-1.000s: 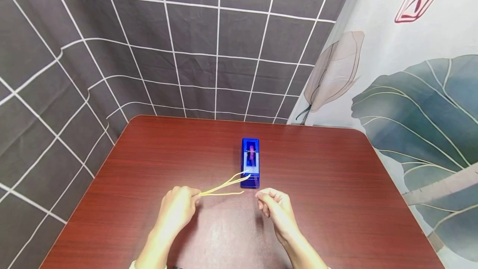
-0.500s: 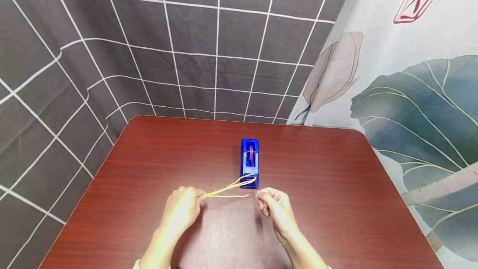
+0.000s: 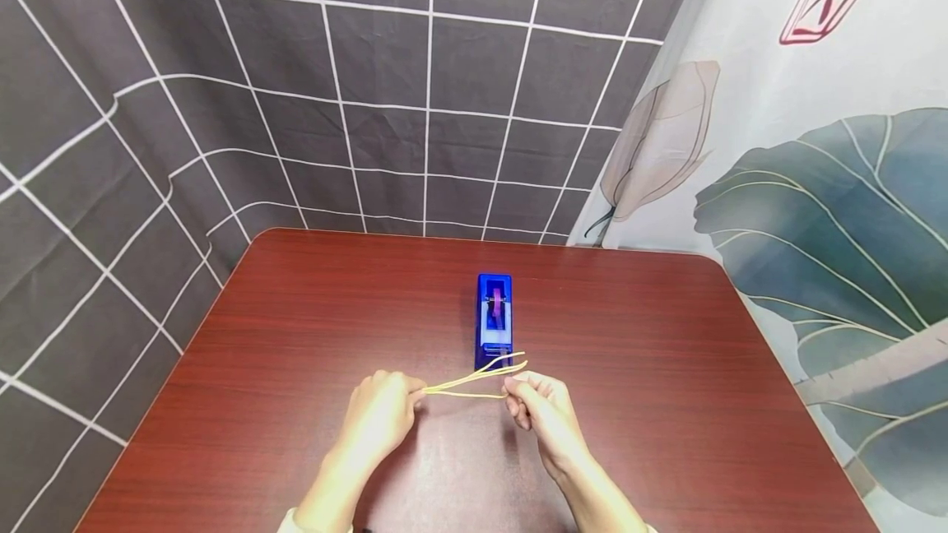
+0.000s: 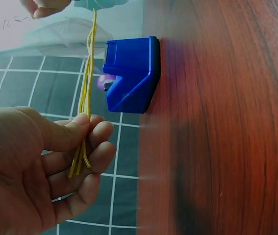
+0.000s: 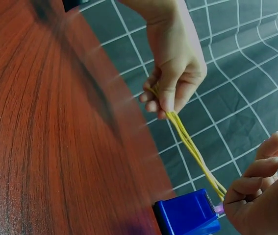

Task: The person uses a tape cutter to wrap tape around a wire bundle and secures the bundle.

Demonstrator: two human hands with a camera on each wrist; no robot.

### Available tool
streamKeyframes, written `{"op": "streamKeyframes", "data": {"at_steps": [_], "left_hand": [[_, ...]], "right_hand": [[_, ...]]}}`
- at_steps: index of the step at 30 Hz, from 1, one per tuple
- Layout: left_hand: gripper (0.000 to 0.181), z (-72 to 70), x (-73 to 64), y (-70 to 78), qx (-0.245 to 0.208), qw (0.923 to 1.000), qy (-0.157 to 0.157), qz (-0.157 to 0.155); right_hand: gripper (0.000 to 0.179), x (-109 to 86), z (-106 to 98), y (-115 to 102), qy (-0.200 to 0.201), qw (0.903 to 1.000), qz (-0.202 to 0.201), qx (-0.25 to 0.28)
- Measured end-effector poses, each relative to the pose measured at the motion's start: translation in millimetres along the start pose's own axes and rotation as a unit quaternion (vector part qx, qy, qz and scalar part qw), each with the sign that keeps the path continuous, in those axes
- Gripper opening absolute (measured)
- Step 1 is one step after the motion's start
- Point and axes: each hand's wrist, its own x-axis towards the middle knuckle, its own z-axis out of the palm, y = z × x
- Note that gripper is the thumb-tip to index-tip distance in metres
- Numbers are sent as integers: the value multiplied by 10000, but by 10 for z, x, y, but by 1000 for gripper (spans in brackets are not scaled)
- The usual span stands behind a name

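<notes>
My left hand [image 3: 383,411] pinches a bundle of thin yellow cords [image 4: 87,73] between thumb and fingers, with short ends poking out below the fingers in the left wrist view. Toward the right, the strands [image 3: 474,379] fan apart. My right hand [image 3: 544,414] is held just past their loose ends, thumb tip against curled index finger. The lowest strand overlaps its fingertips in the head view; I cannot tell whether anything is pinched there. Behind the strands, a blue tape dispenser [image 3: 494,337] with a purple core stands on the table, its near end partly covered by them.
The reddish-brown wooden table [image 3: 333,294] has rounded far corners. A dark grey curtain [image 3: 385,138] with white grid lines hangs behind and to the left. On the right is a white curtain [image 3: 755,105] with leaf prints.
My left hand has moved right, carrying the yellow cords until their ends reach past the dispenser's near end and up to the right hand. The right hand has hardly moved.
</notes>
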Motion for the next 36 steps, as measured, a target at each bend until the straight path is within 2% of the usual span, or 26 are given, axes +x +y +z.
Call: {"op": "streamKeyframes", "data": {"at_steps": [11,23,30,36], "left_hand": [[9,35,59,70,30,9997,55,220],[35,54,181,156,58,9982,152,569],[22,48,196,214,-8,9976,233,655],[26,44,218,253,-17,9976,168,678]], "right_hand": [[13,-27,27,-9,-23,9999,-131,58],[18,-29,41,-14,-12,10000,-14,39],[17,-26,48,-11,39,10000,31,56],[15,-33,55,-20,57,9999,89,-1]]}}
